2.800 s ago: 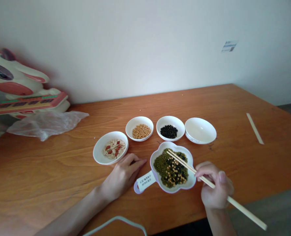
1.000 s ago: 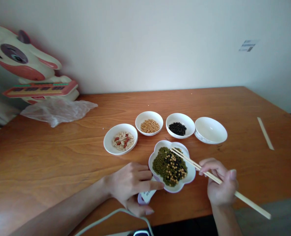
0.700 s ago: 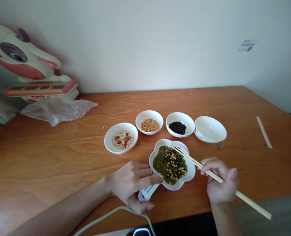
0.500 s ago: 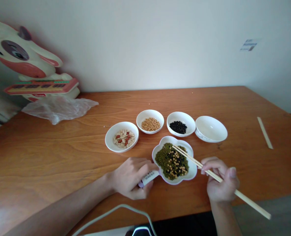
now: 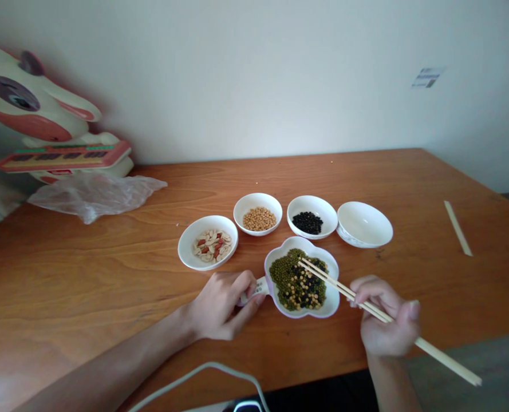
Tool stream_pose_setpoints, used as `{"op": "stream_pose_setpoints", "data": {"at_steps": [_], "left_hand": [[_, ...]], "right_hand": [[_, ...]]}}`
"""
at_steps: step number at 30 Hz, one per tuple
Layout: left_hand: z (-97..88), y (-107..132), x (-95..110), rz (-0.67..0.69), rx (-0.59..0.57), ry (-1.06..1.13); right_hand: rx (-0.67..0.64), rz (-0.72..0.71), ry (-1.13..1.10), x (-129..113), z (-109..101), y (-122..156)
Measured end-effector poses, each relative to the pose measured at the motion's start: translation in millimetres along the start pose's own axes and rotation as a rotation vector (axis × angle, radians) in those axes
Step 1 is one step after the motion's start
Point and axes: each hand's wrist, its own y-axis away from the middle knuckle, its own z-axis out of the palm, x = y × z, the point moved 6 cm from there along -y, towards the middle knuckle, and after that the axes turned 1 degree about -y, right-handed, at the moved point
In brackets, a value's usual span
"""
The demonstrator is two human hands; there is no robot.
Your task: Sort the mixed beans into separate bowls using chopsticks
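A flower-shaped white dish (image 5: 332,286) with a lilac rim holds mixed green, black and yellow beans. My left hand (image 5: 220,304) is closed on its labelled handle (image 5: 257,288) at the dish's left side. My right hand (image 5: 385,320) grips a pair of wooden chopsticks (image 5: 348,292), whose tips rest over the beans in the dish. Behind stand three filled white bowls: nuts and seeds (image 5: 208,249), yellow soybeans (image 5: 257,213), black beans (image 5: 312,216). An empty white bowl (image 5: 365,224) sits to their right.
The wooden table (image 5: 108,269) runs to a white wall. A crumpled clear plastic bag (image 5: 93,193) and a cartoon animal toy (image 5: 43,131) lie at the back left. A chopstick wrapper (image 5: 457,227) lies at the right. A pale cable (image 5: 194,377) curves near me.
My left hand moved from the table beside the dish onto its handle and closed on it; the dish turned and shifted a little. The chopsticks stayed over the beans.
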Motion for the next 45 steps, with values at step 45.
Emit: {"op": "stream_pose_setpoints", "data": {"at_steps": [45], "left_hand": [[-8.6, 13.1, 6.1, 0.007, 0.041, -0.542]], "right_hand": [[0.047, 0.037, 0.071, 3.9, 5.5, 1.9]]}}
